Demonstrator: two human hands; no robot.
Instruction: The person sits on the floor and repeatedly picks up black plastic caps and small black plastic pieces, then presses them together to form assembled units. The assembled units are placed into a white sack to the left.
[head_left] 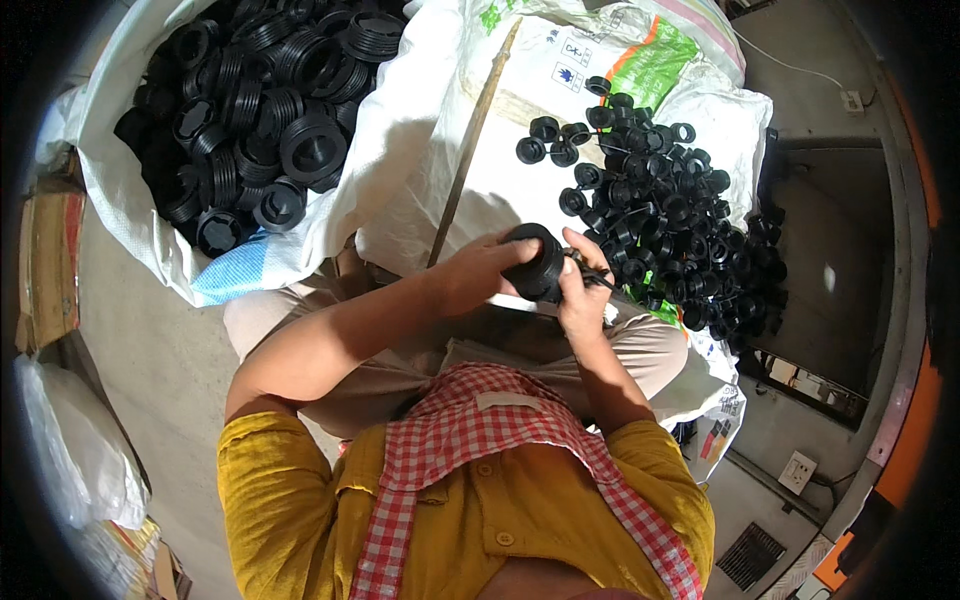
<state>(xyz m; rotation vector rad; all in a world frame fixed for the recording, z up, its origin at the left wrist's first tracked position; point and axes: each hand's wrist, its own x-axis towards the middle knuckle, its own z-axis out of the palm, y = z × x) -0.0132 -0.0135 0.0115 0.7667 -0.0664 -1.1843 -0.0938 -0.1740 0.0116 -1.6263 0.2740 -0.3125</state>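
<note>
Over the lap, my left hand [480, 270] and right hand [582, 290] both gripped one round black ribbed rubber cap [535, 262]; I judged it mid-trimming or fitting; the next move called for steady turning, small black rubber rings [660, 210] heaped just beside

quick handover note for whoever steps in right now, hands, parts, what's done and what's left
Left hand: grips the black round part from its left side.
Right hand: on the part's right side, with a small dark tool whose kind I cannot tell.
Small black caps: heaped on the white sack ahead, to the right.
Large black ribbed parts: fill the open white bag on the left.
Done or left: cannot tell which pile is finished.
</note>
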